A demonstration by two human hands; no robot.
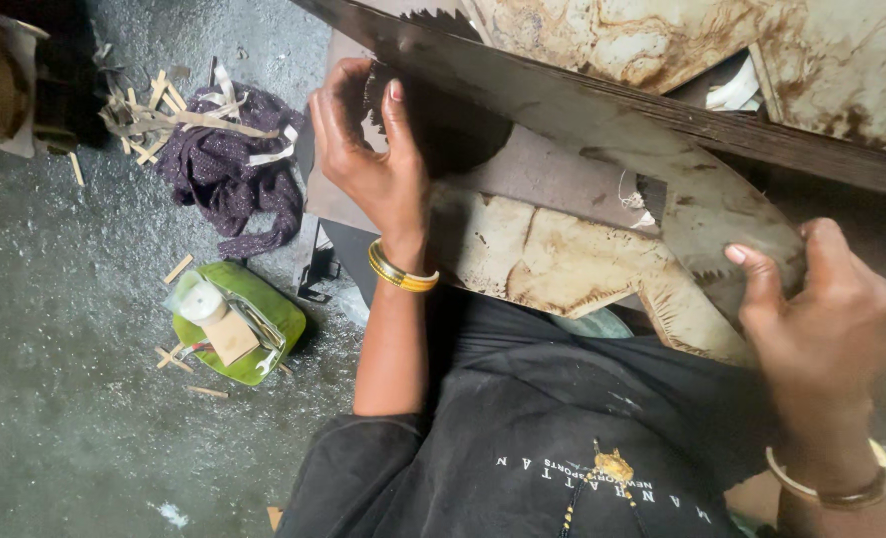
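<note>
My left hand [368, 149] is closed on the edge of a dark round piece [458, 134] with a jagged rim, held under a long dark board [563, 95]. A gold bangle is on that wrist. My right hand [827, 319] pinches the end of a beige, brown-stained stiff sheet [712, 224] that runs along the board. A second stained sheet [553, 259] lies across my lap between the hands, above my black shirt.
A green tray [264, 304] holding a white spool and a small tan block sits on the grey concrete floor at left. Behind it lie a purple cloth [229, 174] and pale strip scraps [159, 115]. More stained sheets [642, 35] are stacked at the top right.
</note>
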